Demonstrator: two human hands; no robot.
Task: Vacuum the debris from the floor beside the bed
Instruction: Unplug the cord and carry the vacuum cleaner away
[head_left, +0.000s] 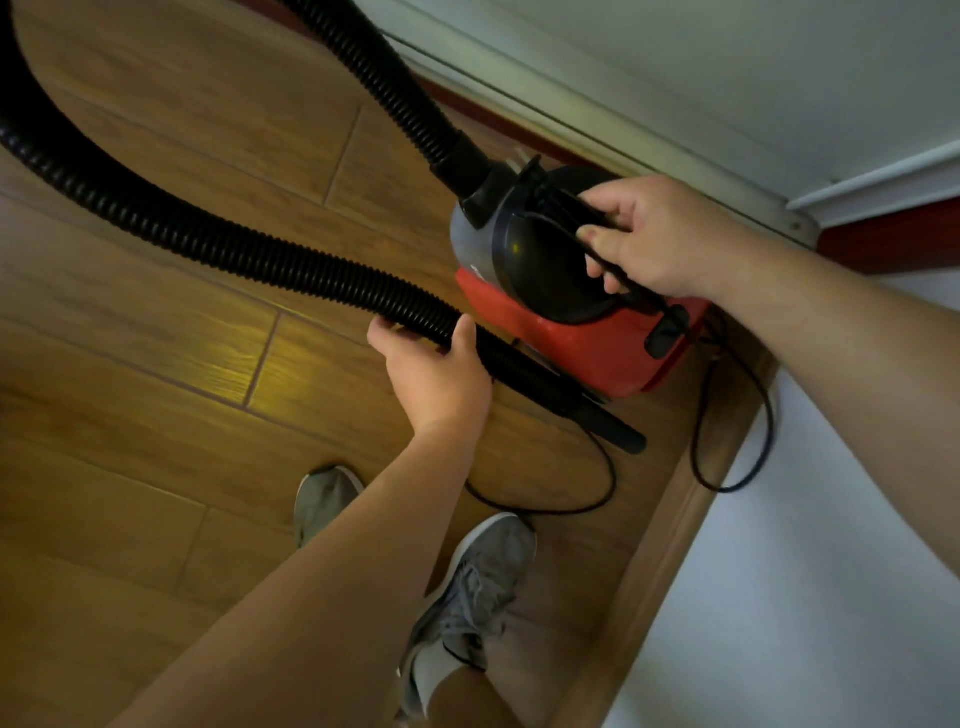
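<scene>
Gripping hose (260, 254), handle (558, 200); nozzle (597, 415) axis pointing lower-right.

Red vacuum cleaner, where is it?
Head view, right of centre: the red vacuum cleaner is under the right hand gripping its handle, beside the left hand holding its hose.

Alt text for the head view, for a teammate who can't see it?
A person's right hand grips the black handle of a red-and-black vacuum, while the left hand holds its ribbed black hose near the nozzle. A power cord loops across the wooden floor by grey shoes.
</scene>
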